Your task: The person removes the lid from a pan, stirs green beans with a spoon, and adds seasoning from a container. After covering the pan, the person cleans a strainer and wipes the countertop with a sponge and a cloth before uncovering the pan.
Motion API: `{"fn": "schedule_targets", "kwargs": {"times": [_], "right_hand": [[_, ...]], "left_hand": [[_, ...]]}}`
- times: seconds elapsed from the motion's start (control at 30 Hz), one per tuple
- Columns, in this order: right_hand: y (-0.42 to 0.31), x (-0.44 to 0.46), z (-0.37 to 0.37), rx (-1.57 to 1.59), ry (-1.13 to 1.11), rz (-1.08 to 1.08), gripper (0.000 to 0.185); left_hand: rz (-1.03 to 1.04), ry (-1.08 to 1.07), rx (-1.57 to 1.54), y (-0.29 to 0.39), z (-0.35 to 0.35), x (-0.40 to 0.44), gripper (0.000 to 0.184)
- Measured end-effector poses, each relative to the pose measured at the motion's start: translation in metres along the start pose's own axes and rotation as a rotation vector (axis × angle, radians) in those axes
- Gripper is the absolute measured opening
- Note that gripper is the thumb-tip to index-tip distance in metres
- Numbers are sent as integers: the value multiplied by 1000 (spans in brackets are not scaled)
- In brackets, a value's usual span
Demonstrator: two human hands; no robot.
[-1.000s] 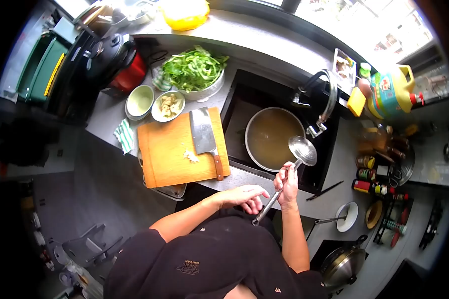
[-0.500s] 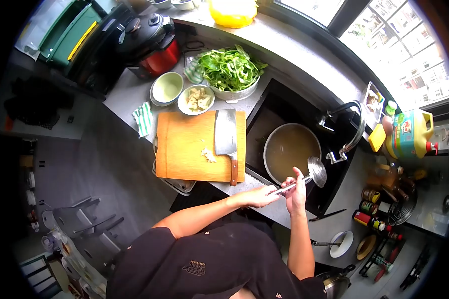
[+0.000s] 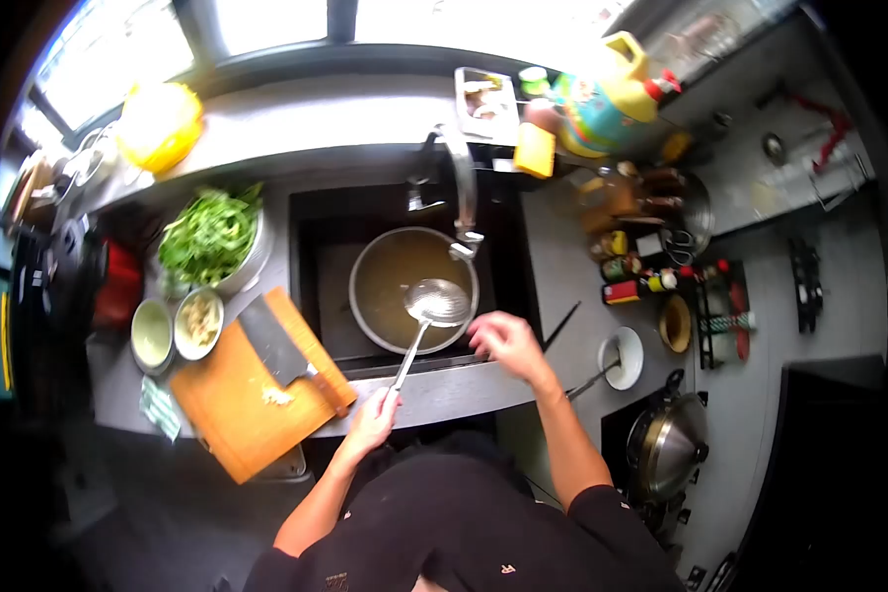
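The skimmer (image 3: 436, 302) has passed into my left hand's (image 3: 372, 422) grip alone; my right hand (image 3: 503, 340) is loosely spread. A slack grip could drop it into the pot (image 3: 352, 291).

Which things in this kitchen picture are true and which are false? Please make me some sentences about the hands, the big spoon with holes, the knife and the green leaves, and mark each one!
1. The left hand holds the skimmer by its handle. True.
2. The right hand is gripping the faucet. False: the right hand is near the pot, away from the faucet.
3. The cleaver lies on the cutting board. True.
4. The leafy greens are in the pot. False: the leafy greens are heaped in a white bowl beside the sink.
5. The skimmer's head is over the pot. True.
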State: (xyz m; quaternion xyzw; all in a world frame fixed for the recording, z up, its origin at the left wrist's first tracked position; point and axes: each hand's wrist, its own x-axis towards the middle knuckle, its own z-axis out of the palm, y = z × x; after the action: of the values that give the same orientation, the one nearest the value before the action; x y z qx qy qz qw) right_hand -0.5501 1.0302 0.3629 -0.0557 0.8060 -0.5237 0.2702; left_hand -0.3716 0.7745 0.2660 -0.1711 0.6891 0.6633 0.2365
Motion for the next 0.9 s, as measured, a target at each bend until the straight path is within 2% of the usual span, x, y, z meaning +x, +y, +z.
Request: {"fn": "schedule_targets", "kwargs": {"times": [0.03,0.1,0.17,0.23,0.3,0.33,0.4,0.43,0.53,0.57,0.63,0.7,0.77,0.83,0.9], "right_hand": [[-22,6,-22,35,227,-27,16],[-27,40,-75,8,517,-302,13],[-54,83,-115,-228,687,-476,17],[-77,133,-137,-413,750,-495,31],[-59,208,-155,-610,850,-578,54],[-66,227,-156,-613,780,-371,64],[-79,255,-154,-651,623,-45,83],[-83,257,-143,-702,740,26,80],[-82,274,-143,-748,841,-39,56],[-86,267,-140,-743,887,-55,54],[-66,251,-145,-726,1048,-540,61],[-54,209,-126,-386,904,-744,75],[-21,173,-94,-168,604,-625,71],[18,174,-69,-305,352,-513,61],[29,204,-50,14,299,-451,55]], "left_hand": [[10,-2,22,15,0,-4,27],[51,-8,16,23,3,-3,25],[68,-32,0,21,5,5,21],[59,-51,-62,17,9,10,19],[23,-64,-174,19,16,16,17],[90,-43,-175,21,20,18,15],[45,-25,-197,24,23,22,16],[26,-17,-210,26,24,25,17],[-43,43,-190,30,28,32,20],[-68,55,-193,31,30,34,21],[-86,64,-212,31,31,40,25],[-117,82,-262,29,33,47,27],[-84,116,-209,30,36,51,29],[-58,115,-150,39,36,55,28],[-46,128,-121,36,37,62,31]]}}
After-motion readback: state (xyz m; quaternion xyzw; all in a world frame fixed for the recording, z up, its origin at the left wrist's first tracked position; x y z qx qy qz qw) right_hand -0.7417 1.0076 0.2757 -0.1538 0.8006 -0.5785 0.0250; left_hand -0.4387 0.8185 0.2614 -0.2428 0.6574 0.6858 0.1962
